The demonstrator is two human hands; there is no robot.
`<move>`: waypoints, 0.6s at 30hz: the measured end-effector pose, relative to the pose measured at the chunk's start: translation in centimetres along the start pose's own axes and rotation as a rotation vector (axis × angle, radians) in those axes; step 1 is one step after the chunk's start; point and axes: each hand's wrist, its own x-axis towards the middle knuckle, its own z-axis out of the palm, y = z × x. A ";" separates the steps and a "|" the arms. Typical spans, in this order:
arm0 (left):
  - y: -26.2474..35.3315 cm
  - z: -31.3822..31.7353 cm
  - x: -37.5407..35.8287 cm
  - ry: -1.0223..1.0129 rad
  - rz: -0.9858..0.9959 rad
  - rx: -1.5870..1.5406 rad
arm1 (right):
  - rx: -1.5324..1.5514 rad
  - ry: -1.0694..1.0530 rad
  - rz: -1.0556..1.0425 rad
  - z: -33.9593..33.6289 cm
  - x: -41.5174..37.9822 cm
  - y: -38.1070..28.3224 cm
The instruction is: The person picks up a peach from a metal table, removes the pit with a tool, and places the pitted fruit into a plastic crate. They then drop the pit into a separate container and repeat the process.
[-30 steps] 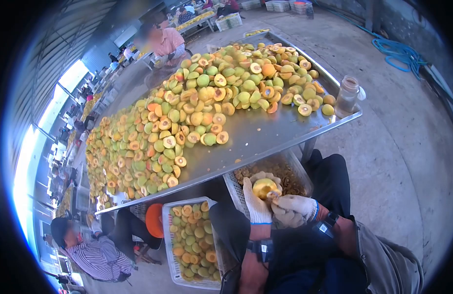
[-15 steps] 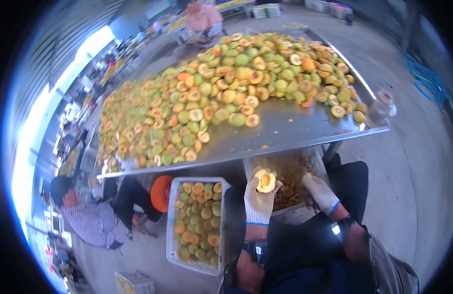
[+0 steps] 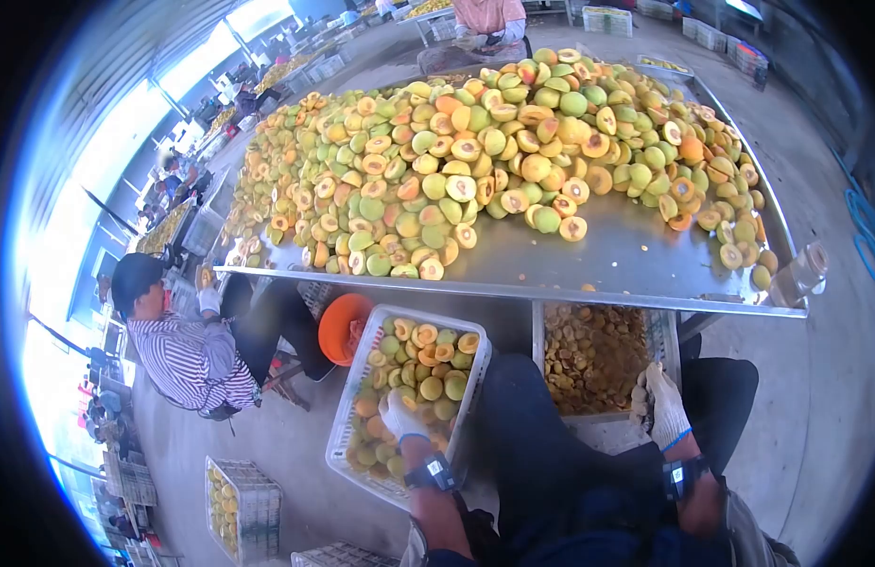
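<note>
My left hand [image 3: 402, 414], in a white knit glove, reaches into a white plastic basket [image 3: 339, 442] of halved peaches [image 3: 428, 354]. Its fingers look extended and slightly blurred among the fruit, and I see no peach held in it. My right hand [image 3: 662, 406], gloved too, is at the right edge of a box [image 3: 671, 331] below the table. Its stained fingers are curled; whether they hold anything is hidden. Brown peach pits [image 3: 593, 354] fill much of that box. Above both hands, the metal table [image 3: 636, 250] bears a large heap of peach halves [image 3: 475, 151].
A clear jar [image 3: 798, 274] stands at the table's right corner. On the left, a seated co-worker [image 3: 187, 345] is near an orange bucket [image 3: 343, 329]. Another person [image 3: 489, 24] is behind the table. A crate of fruit [image 3: 258, 510] stands on the floor.
My left hand has moved left from the pit box into the basket, and the opened peach is no longer in it. My right hand remains by the box. The view has shifted.
</note>
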 end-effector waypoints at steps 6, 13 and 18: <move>-0.1 1.1 7.9 0.043 -0.249 -0.218 | -0.081 0.056 0.006 0.7 1.2 0.7; -2.3 4.1 9.8 -0.082 0.061 0.589 | -0.078 0.100 0.031 0.9 2.0 1.1; -2.5 4.2 10.5 0.028 0.308 0.576 | -0.105 0.113 0.027 0.7 2.5 1.5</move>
